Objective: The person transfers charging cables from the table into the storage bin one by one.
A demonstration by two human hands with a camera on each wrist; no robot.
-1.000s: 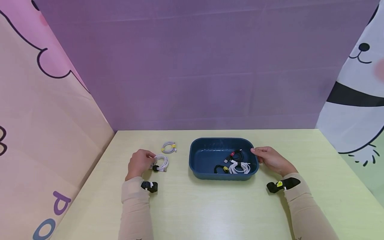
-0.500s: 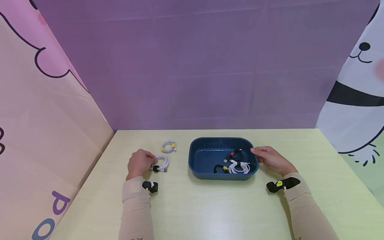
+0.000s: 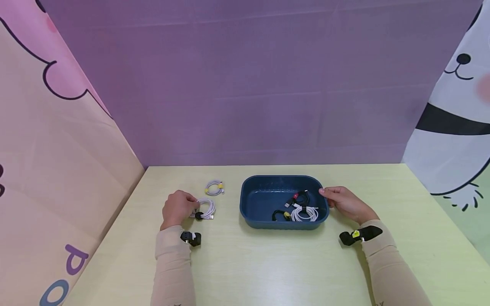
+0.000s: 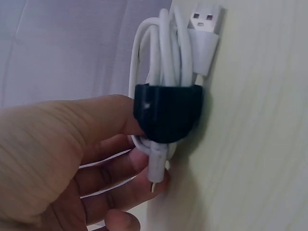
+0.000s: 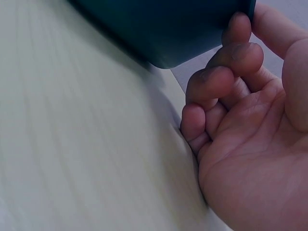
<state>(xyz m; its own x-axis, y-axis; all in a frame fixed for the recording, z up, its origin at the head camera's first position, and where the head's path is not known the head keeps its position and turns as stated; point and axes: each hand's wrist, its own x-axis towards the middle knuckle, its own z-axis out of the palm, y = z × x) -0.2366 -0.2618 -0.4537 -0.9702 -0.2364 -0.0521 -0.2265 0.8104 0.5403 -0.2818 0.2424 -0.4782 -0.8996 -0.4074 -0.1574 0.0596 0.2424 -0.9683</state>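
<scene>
We look first at the table [image 3: 268,267]: its far edge runs behind everything, and a wide stretch of its surface lies in front of the things. On it, a little right of the middle, stands the blue box [image 3: 264,225], its front and back walls roughly parallel with the far edge. Its contents are gathered in the right half: a white cable coil [image 3: 313,213] near the front, a black cable with a red band [image 3: 301,197] behind this coil, and a short black cable with a yellow band [image 3: 287,215] at its left. The right hand [image 3: 346,203] pinches the box's right rim, with thumb above and forefinger against the outer wall. Well to the left, the left hand [image 3: 179,208] grips between thumb and fingers the white cable bundle [image 4: 166,57], which is low at the table; we cannot tell if it rests there. A strip of table surface separates it from the box. Just behind this bundle lies a pale cable ring [image 3: 220,186] with yellow ties. A black strap [image 4: 168,113] wraps the gripped bundle, and its USB plug [image 4: 204,41] sticks out. Compared with one second ago, we find practically the same arrangement: both hands keep their grips.
</scene>
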